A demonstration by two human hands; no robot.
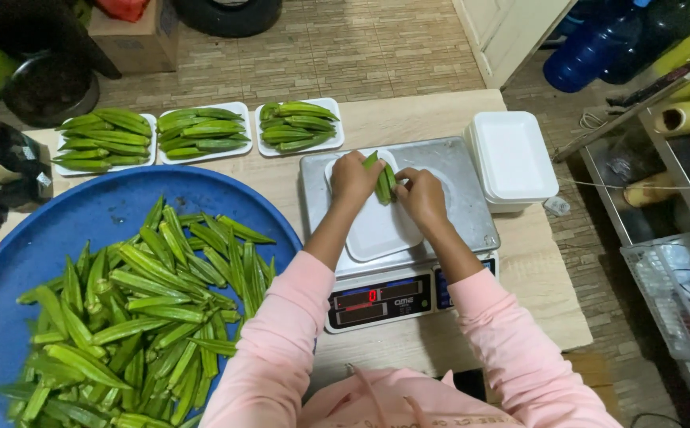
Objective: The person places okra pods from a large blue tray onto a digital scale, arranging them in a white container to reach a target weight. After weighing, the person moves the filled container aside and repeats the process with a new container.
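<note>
A few green okra pods (384,181) are held between both my hands over a white foam tray (378,230) that sits on the steel pan of a digital scale (464,208). My left hand (351,179) grips the pods from the left. My right hand (422,193) grips them from the right. Both arms wear pink sleeves. A large blue basin (99,208) at the left holds a heap of loose okra (135,317).
Three white foam trays filled with okra (105,141) (202,131) (297,125) line the table's far edge. A stack of empty foam trays (513,158) stands right of the scale. Blue water bottles (598,47) and a wire shelf (670,293) are on the right.
</note>
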